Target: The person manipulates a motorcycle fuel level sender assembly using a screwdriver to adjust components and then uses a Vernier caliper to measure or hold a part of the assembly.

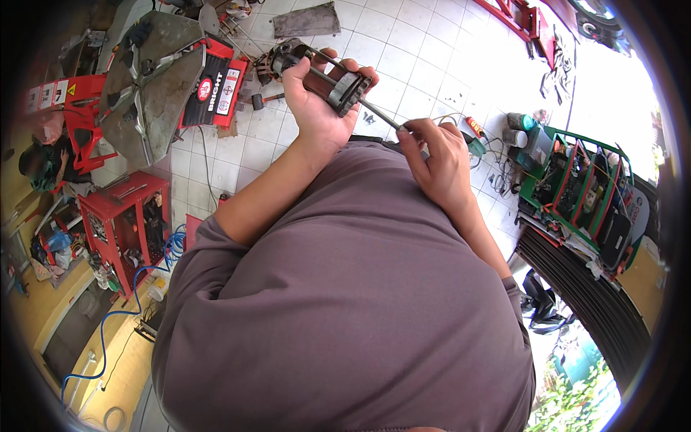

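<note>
My left hand (324,115) is wrapped round a dark metal mechanical part (342,90), held upper middle, with a round, ridged fitting at its right end and a long thin bar along its top. My fingertips curl over the far side. Below and to the right, my right hand (439,162) has its thumb and fingers closed on a slim metal rod (383,115) that runs up toward that part; whether the rod touches it I cannot tell.
A red machine with a grey turntable (144,101) stands at upper left, above a red tool cart (111,223). A rubber mallet (258,101) lies on the tiled floor (403,43). A green rack (576,187) stands right. A person (39,162) is at far left.
</note>
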Action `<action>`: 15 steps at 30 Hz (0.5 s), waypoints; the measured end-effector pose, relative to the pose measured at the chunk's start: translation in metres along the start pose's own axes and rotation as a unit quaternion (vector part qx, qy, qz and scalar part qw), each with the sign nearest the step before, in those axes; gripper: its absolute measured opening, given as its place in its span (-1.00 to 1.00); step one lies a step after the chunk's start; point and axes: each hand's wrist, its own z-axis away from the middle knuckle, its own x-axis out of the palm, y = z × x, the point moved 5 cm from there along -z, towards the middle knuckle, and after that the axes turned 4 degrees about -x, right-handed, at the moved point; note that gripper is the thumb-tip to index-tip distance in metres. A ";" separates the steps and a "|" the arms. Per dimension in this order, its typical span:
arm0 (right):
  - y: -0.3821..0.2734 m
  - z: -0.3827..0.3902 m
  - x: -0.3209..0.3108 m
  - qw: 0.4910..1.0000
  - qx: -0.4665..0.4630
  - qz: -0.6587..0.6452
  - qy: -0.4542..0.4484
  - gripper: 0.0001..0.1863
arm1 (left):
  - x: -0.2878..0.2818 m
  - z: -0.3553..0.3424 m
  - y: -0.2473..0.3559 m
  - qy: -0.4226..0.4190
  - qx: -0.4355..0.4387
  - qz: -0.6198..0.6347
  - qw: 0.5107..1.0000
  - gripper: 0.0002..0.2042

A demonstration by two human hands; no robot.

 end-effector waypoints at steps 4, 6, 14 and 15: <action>-0.009 -0.004 -0.008 0.998 -0.002 -0.035 0.046 -0.75 | 0.001 0.000 0.000 0.001 -0.001 0.000 1.000 -0.63; -0.006 -0.004 -0.003 0.998 0.004 -0.037 0.041 -0.75 | 0.000 -0.001 0.000 -0.001 -0.001 0.005 1.000 -0.63; -0.006 -0.002 -0.007 0.998 0.014 -0.042 0.049 -0.75 | 0.002 -0.002 -0.004 0.001 -0.015 0.003 1.000 -0.63; -0.004 -0.002 -0.005 0.998 0.018 -0.045 0.050 -0.75 | 0.002 -0.003 -0.004 0.003 -0.016 0.005 1.000 -0.63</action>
